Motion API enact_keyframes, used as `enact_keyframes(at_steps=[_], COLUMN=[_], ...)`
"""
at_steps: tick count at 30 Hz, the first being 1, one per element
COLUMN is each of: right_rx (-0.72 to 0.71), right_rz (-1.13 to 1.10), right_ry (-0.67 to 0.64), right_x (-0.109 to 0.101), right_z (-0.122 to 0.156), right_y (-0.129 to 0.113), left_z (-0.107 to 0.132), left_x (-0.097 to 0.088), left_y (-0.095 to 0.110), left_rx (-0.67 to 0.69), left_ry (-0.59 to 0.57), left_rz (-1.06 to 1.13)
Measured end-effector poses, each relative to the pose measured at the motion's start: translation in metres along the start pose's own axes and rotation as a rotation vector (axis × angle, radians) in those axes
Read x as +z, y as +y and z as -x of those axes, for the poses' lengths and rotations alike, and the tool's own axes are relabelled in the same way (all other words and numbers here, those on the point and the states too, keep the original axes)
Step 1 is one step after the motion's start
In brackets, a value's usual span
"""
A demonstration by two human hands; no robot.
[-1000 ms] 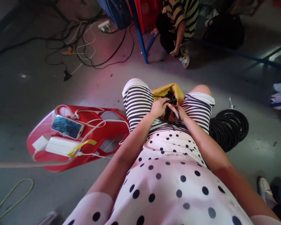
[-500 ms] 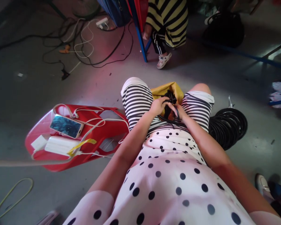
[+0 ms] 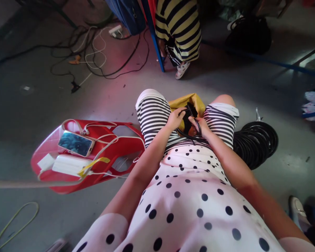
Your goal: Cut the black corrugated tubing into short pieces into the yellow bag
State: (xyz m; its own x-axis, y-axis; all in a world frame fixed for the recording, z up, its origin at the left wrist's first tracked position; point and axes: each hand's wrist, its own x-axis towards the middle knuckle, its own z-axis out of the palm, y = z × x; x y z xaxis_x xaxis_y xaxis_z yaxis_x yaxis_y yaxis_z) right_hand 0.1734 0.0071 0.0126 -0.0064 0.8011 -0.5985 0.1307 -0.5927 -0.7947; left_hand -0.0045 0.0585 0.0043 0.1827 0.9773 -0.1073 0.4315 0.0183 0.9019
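- Grey concrete floor [image 3: 28, 105] fills the view; the person sits low with knees apart, wearing a spotted top and striped shorts.
- Big coil of black cable [image 3: 257, 143] lies on the floor just beside the right thigh.
- Red plastic stool [image 3: 120, 150] lies tipped over by the left thigh. It carries a phone [image 3: 75, 143] and a white power bank [image 3: 68, 165] with white leads.
- Another person in yellow-and-black stripes [image 3: 182, 28] stands well apart, by a blue frame leg.
- Yellow bag [image 3: 196, 99] sits between the knees, mouth open toward the hands.
- Left hand [image 3: 176, 119]: fingers closed, pinching a strand of the black cable [image 3: 191, 112] at the bag's mouth.
- Right hand [image 3: 203, 126]: closed around a small loop of the same cable, which passes between its fingers.
- Location: the cable is in the lap between both hands, its bundled end touching the bag.
- Judgement: the step in hand is gathering the cable into a small loop over the bag.
- Judgement: further handling calls for a firm right-hand grip, so the loop keeps its shape, while the left feeds in slack.
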Motion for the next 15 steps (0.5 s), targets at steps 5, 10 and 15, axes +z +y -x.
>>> enact_keyframes(at_steps=[5, 10, 15], right_rx=[0.015, 0.007, -0.031], right_rz=[0.014, -0.035, 0.155], right_ry=[0.012, -0.014, -0.042], right_x=[-0.002, -0.0057, -0.007], right_z=[-0.0021, -0.0054, -0.0048], right_y=[0.0013, 0.0018, 0.0], left_z=[-0.0003, -0.0011, -0.0013], left_x=[-0.0028, -0.0042, -0.0006], left_y=[-0.004, 0.0004, 0.0051], left_rx=[-0.134, -0.282, -0.262], left_ry=[-0.06, 0.024, 0.03], left_rz=[0.196, 0.353, 0.345])
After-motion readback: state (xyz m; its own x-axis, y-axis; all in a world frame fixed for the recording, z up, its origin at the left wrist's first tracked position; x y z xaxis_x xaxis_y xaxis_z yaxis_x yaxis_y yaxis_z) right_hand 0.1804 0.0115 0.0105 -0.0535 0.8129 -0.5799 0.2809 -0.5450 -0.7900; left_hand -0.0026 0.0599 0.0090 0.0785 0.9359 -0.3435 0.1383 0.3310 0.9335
